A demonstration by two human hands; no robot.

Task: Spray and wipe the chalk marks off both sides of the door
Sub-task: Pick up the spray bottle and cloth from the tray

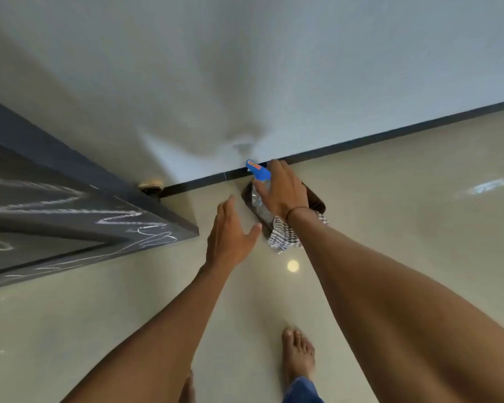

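Two hands are out in front of me, both reaching down toward one dark basket (314, 199) that sits on the floor (390, 228) against the black skirting strip (390, 135) at the foot of the pale wall (274, 68). My right hand (282, 190) is over the one spray bottle (259, 196) standing in that basket, the thumb lying against its clear body just under the blue trigger head (258, 170); the other fingers reach past the far side, and I cannot tell whether they have closed round it. My left hand (230, 234) hangs just beside the basket's near corner, fingers straight and together, thumb spread, holding nothing and touching nothing that I can see. One striped cloth (282, 235) spills over the basket's near edge under my right wrist, which wears one thin dark band (296, 210). One dark door (70, 216) stands open at my left, its bottom edge near the floor, and the face turned toward me carries several white chalk marks (70, 209), zigzags and loops, too smeared to count exactly. One round doorstop (150, 186) sits at the wall behind the door. One bare foot (298, 356) shows clearly below, with a blue trouser cuff (301, 391) at the ankle. One round spot of light (293, 266) shines on the glossy floor.
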